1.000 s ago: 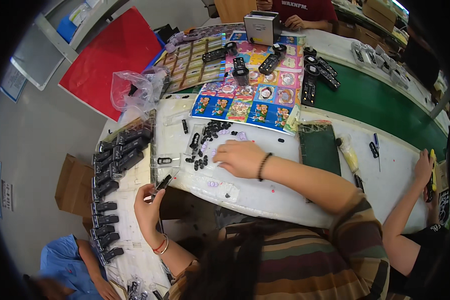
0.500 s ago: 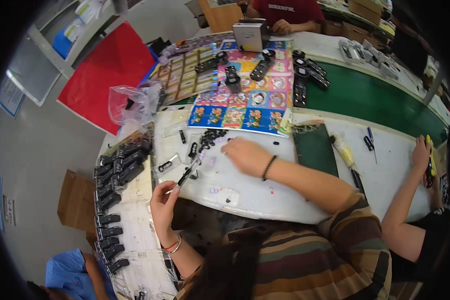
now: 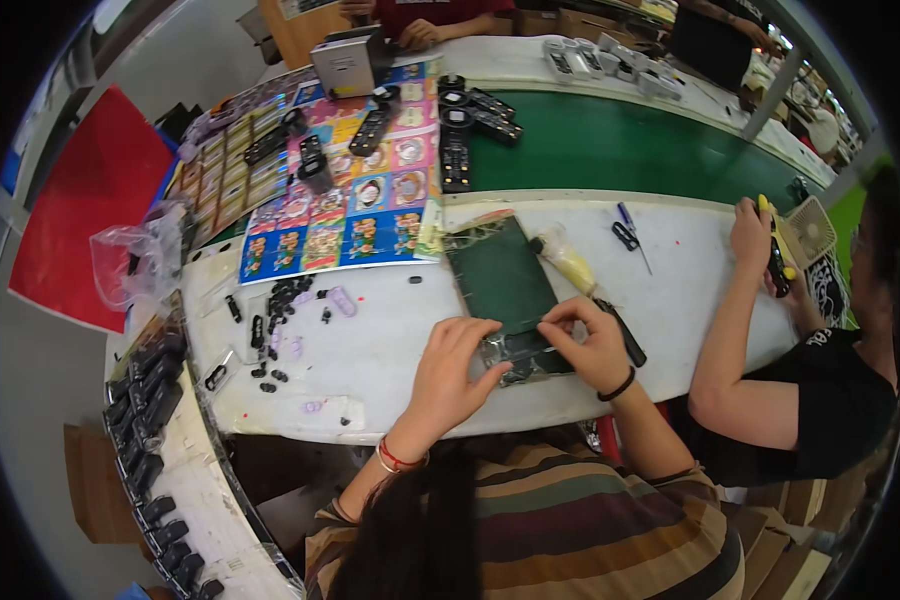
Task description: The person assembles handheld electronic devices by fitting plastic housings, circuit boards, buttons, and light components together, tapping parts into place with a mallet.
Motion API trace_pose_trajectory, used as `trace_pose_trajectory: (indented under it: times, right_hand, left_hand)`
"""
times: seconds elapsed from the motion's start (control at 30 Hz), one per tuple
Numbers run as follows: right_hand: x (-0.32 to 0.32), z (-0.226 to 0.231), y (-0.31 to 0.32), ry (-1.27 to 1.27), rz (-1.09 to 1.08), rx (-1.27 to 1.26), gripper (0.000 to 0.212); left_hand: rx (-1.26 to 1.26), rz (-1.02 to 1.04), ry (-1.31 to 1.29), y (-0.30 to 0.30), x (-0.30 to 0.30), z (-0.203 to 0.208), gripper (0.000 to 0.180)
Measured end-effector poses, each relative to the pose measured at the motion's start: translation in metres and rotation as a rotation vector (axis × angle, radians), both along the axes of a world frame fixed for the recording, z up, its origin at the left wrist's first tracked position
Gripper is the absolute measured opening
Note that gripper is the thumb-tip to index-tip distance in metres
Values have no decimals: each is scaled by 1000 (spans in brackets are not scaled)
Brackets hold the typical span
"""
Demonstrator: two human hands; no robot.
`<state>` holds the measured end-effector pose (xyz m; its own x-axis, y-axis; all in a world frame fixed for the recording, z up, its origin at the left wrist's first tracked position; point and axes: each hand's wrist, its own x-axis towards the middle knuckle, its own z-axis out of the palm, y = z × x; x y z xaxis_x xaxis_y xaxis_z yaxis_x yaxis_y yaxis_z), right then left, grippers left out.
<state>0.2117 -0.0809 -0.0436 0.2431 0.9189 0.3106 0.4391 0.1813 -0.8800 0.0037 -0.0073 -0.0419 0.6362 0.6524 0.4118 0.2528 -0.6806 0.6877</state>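
Observation:
My left hand [image 3: 455,378] is over the near edge of a dark green mat [image 3: 505,270], thumb and fingers curved around something thin and see-through that I cannot make out. Across from it, my right hand [image 3: 592,345] pinches with thumb and forefinger; what lies between those fingertips is too small to tell. Beneath and between the hands is clear plastic over dark pieces [image 3: 525,362]. To the left on the white table [image 3: 390,350], small black parts [image 3: 282,298] are heaped beside a lilac plastic piece [image 3: 341,301].
Black devices [image 3: 145,430] line the left ledge. A colourful printed sheet [image 3: 320,225] bears several black units. Right of the mat are a yellow-bodied tool [image 3: 570,265], a black handle [image 3: 622,335] and scissors [image 3: 626,236]. A co-worker [image 3: 800,380] sits at right, holding a yellow-black tool.
The view has swung right. Both hands have moved from the heap of black parts to the green mat and come together. The slim black piece from my left hand is no longer distinguishable.

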Motion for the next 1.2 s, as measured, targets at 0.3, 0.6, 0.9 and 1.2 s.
trace_pose_trajectory:
  times: [0.3,0.6,0.9,1.2]
  right_hand:
    - [-2,-2,7,-264,18,69,12]
    - [12,2,5,-567,173,213,17]
    - [18,-1,4,-470,187,146,19]
    - [20,1,1,-466,197,176,39]
  left_hand:
    - [2,14,26,-4,6,-2,45]
    - [32,-26,98,4,0,6,46]
    - [352,491,224,229,-34,26,56]
    - [206,804,282,322,-41,-15,78]
